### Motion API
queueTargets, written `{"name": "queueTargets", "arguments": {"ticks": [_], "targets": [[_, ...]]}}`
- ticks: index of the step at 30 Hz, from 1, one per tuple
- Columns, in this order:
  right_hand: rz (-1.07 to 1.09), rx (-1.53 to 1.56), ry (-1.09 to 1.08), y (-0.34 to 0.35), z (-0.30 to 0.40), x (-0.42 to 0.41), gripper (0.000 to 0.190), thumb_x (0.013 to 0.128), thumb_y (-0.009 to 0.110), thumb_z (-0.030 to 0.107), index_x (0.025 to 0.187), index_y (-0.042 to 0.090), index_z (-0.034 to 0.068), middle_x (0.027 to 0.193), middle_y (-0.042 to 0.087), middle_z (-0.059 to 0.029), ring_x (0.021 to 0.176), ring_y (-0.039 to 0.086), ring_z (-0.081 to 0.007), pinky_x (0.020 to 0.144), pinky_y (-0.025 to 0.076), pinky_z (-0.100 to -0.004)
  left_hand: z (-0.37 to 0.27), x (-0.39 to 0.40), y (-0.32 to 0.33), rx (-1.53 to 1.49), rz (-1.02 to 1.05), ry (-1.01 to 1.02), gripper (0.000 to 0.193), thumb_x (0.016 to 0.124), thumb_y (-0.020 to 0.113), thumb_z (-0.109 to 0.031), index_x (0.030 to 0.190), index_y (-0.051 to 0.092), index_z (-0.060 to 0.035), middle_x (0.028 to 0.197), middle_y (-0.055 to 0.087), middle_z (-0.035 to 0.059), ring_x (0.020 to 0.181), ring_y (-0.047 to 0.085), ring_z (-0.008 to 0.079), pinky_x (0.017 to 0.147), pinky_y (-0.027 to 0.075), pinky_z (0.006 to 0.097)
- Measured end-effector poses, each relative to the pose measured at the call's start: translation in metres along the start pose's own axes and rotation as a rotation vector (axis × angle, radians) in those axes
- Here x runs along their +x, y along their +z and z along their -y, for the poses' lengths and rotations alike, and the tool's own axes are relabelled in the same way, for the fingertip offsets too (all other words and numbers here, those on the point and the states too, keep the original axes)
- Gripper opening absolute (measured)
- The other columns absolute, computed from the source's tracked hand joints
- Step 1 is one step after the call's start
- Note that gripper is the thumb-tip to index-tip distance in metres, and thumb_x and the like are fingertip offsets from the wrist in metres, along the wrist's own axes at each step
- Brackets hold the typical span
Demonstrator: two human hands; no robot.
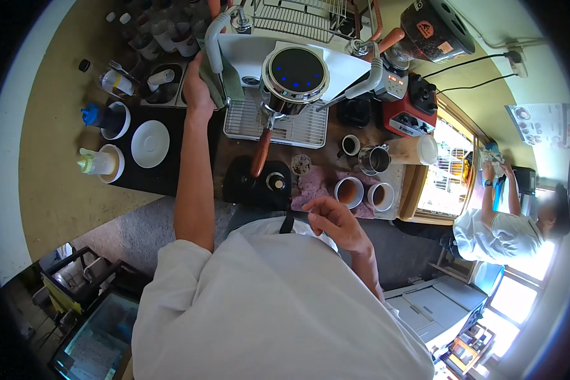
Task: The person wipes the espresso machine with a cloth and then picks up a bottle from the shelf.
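Observation:
My left hand (199, 88) reaches up to the left side of the espresso machine (294, 42), against a green cloth (213, 78) draped by the steam wand (214, 42); its fingers are partly hidden. My right hand (335, 223) hovers before my chest, fingers curled and apart, with nothing in it. A portafilter with a wooden handle (262, 152) is locked in the group head, above the metal drip tray (285, 126). Below the handle lies a black tamping mat (235, 183) with a tamper (276, 182). Two cups of brown liquid (348, 192) (381, 196) stand right, by a pink cloth (313, 183).
A red-based grinder (408, 111), a metal pitcher (374, 160) and a small cup (350, 145) stand right. Squeeze bottles (97, 163), a white saucer (150, 144) and several plastic bottles (166, 35) are left. A co-worker (503, 223) stands far right.

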State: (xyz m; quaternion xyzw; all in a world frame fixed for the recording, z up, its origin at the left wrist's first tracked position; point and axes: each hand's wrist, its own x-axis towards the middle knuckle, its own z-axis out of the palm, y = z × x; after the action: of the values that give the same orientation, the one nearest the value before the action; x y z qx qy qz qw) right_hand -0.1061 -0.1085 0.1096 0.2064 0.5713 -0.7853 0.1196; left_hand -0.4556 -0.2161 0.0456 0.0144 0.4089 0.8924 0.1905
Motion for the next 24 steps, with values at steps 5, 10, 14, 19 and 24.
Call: {"name": "queueTargets", "arguments": {"ticks": [5, 10, 14, 19, 24], "targets": [[0.001, -0.017, 0.021, 0.001, 0.003, 0.0, 0.021, 0.091, 0.054, 0.011, 0.11, 0.053, 0.003, 0.071, 0.048, 0.0036, 0.063, 0.043, -0.0024, 0.055, 0.035, -0.0186, 0.002, 0.009, -0.009, 0.256, -0.119, -0.099, 0.039, 0.095, 0.041, -0.031, 0.117, 0.051, -0.0018, 0.105, 0.059, 0.007, 0.092, 0.057, 0.0169, 0.084, 0.044, 0.0303], [0.004, -0.02, 0.029, -0.001, 0.0, 0.001, 0.022, 0.091, 0.054, 0.012, 0.11, 0.053, 0.003, 0.071, 0.048, 0.0035, 0.064, 0.043, -0.0024, 0.056, 0.036, -0.0186, -0.006, 0.005, -0.001, 0.052, -0.09, -0.08, 0.04, 0.094, 0.042, -0.033, 0.117, 0.051, -0.0014, 0.107, 0.059, 0.0086, 0.093, 0.057, 0.0182, 0.085, 0.043, 0.0311], [0.009, -0.021, 0.021, 0.001, 0.001, 0.002, 0.022, 0.091, 0.055, 0.013, 0.11, 0.053, 0.003, 0.071, 0.048, 0.0035, 0.064, 0.044, -0.0022, 0.056, 0.036, -0.0183, -0.003, 0.006, -0.003, 0.266, -0.139, -0.11, 0.04, 0.094, 0.042, -0.032, 0.117, 0.051, -0.0012, 0.108, 0.059, 0.0092, 0.097, 0.057, 0.0191, 0.087, 0.043, 0.0326], [0.003, -0.026, 0.032, -0.001, 0.001, 0.004, 0.022, 0.091, 0.055, 0.013, 0.11, 0.053, 0.003, 0.071, 0.049, 0.0035, 0.064, 0.044, -0.0023, 0.056, 0.037, -0.0184, -0.006, 0.004, -0.002, 0.168, -0.127, -0.133, 0.039, 0.094, 0.04, -0.032, 0.117, 0.051, -0.0018, 0.107, 0.059, 0.0084, 0.097, 0.056, 0.0181, 0.086, 0.044, 0.0317], [0.006, -0.017, 0.022, 0.0, 0.002, 0.004, 0.022, 0.091, 0.055, 0.014, 0.11, 0.054, 0.004, 0.071, 0.049, 0.0038, 0.065, 0.044, -0.0024, 0.057, 0.037, -0.0183, -0.003, 0.003, -0.003, 0.199, -0.11, -0.114, 0.038, 0.093, 0.043, -0.031, 0.115, 0.05, -0.0005, 0.109, 0.057, 0.0097, 0.101, 0.056, 0.0208, 0.09, 0.044, 0.0359]]}}
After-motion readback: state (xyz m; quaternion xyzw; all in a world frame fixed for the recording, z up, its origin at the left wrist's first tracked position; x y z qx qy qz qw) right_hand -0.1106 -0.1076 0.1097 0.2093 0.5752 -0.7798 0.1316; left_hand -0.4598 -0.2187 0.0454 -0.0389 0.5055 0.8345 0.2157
